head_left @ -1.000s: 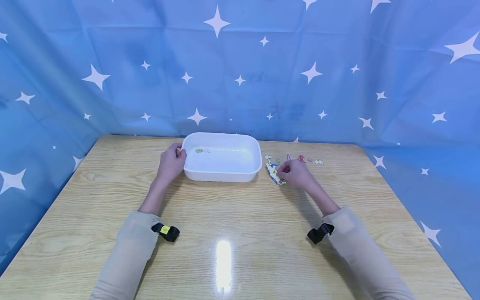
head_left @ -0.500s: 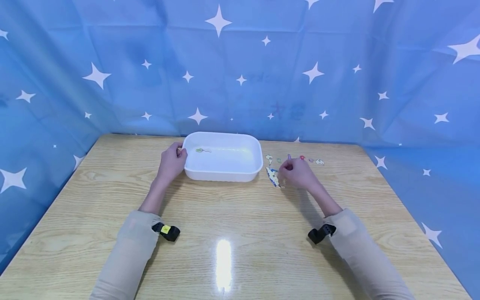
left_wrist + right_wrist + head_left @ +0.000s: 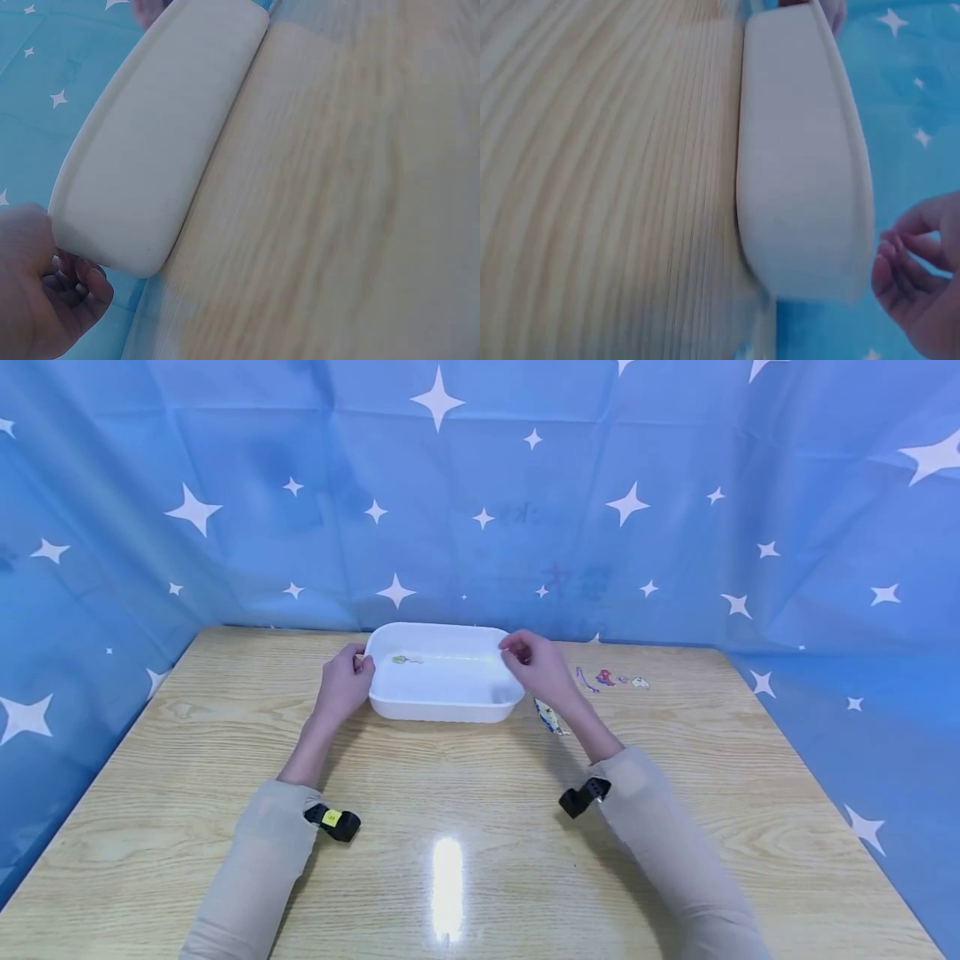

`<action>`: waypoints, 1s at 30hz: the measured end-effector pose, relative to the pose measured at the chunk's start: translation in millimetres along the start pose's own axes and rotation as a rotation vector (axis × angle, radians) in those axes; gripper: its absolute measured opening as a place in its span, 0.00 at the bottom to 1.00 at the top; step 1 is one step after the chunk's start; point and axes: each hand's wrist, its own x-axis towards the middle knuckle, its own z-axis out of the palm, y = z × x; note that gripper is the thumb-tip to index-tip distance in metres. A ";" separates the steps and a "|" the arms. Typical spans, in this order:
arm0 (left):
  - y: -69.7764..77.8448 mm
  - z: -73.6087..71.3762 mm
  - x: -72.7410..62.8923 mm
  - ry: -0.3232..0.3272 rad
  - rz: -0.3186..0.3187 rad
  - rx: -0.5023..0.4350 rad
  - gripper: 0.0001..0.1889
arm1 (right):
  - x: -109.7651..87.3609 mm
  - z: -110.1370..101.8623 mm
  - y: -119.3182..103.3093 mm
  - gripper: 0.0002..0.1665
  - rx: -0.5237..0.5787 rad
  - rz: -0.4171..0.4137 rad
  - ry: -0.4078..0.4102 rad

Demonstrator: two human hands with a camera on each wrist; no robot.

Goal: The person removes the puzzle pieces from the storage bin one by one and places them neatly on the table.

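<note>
My left hand [image 3: 347, 681] grips the left end of a white plastic tray [image 3: 442, 712], thumb at the rim, as the left wrist view [image 3: 45, 292] also shows. Inside the tray, toward its left, lies a small green-headed cut-out [image 3: 401, 659] with a thin tail. Over the tray's right rim is my right hand [image 3: 536, 668], thumb and fingertips drawn together in a pinch on a small thin piece that barely shows. In the right wrist view the right hand [image 3: 922, 274] stands beside the tray's end. Partly hidden below its wrist is a blue-and-yellow cut-out [image 3: 550, 717].
On the table right of the tray lie a purple strip [image 3: 587, 680], a red cut-out [image 3: 604, 677], a tiny pink piece [image 3: 623, 679] and a pale piece [image 3: 640, 682]. A blue star-patterned curtain [image 3: 480, 485] hangs behind the wooden table [image 3: 390, 860].
My right hand has moved left and away from me, from the cut-outs to the tray's right rim. It now covers the spot of two small pieces. My left hand stays on the tray.
</note>
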 end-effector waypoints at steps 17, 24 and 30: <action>-0.5 -0.4 1.0 0.012 -0.001 0.008 0.22 | 41.0 76.7 -36.9 0.14 -0.040 0.043 -0.237; -1.3 -0.1 1.5 0.007 -0.004 0.007 0.22 | 51.1 92.8 -38.2 0.21 -0.062 0.081 -0.332; 0.6 0.4 0.0 0.005 -0.002 0.002 0.22 | 59.1 103.6 -38.4 0.29 -0.157 0.043 -0.441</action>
